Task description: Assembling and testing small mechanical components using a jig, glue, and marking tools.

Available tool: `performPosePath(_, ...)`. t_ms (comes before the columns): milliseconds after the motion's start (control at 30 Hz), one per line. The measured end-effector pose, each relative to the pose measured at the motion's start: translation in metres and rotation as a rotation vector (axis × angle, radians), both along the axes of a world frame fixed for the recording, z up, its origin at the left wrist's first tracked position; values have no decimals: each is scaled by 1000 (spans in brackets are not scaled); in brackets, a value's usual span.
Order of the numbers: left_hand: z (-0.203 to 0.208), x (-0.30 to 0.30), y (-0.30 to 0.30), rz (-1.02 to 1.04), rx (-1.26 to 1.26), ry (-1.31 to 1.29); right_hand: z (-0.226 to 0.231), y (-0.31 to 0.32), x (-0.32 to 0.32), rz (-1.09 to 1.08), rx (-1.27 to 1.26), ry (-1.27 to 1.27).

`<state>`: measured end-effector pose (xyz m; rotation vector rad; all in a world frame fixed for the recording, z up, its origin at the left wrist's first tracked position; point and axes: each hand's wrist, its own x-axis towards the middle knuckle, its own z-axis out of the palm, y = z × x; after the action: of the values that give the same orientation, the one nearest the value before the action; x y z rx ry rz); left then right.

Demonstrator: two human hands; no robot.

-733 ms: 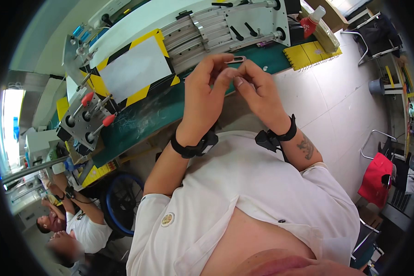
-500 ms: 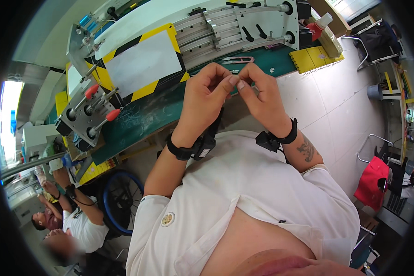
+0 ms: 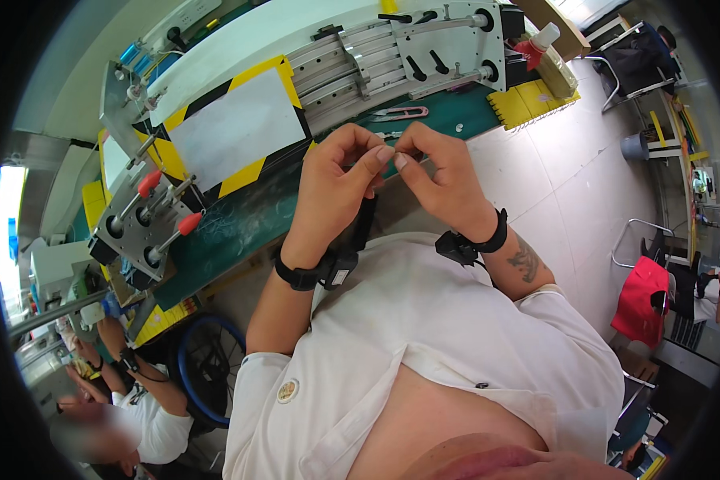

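In front of my chest, my left hand [image 3: 334, 182] and my right hand [image 3: 444, 178] meet at the fingertips, above the near edge of a green-topped table [image 3: 240, 214]. Each hand is closed in a pinch, thumb against curled fingers. Whatever lies between the fingertips is too small and too hidden to name. Just beyond them on the table rests a pair of pink-handled thread snips [image 3: 408, 112]. A small white bit [image 3: 458, 128] lies to the right of the snips.
Behind the table stands a machine with metal rails [image 3: 360, 64] and a white panel [image 3: 236, 128] edged in yellow-black tape. Red-knobbed levers [image 3: 188, 224] stick out at left. A yellow pad [image 3: 528, 104] and a red bottle [image 3: 530, 53] are at right. A co-worker [image 3: 164, 424] sits lower left.
The view has shifted slightly. Both hands have drawn a little toward me, away from the snips, which show more fully. Their fingertips remain pinched close together.
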<state>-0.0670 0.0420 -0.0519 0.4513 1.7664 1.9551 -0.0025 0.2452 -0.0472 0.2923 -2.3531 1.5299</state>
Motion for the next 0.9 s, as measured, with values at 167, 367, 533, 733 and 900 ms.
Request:
performPosePath(167,1,-1,1,-30,63,-88,2,2,1,32,-74,-24)
performPosePath(367,11,6,11,-14,221,-146,1,7,-2,-34,-151,97)
performPosePath(533,30,7,21,95,317,-7,35,40,-36,-261,-70,188)
performPosePath(733,39,-17,29,-19,305,47,75,91,-105,-613,770,207)
performPosePath(900,50,-35,47,-11,166,107,82,87,-123,-577,1029,127)
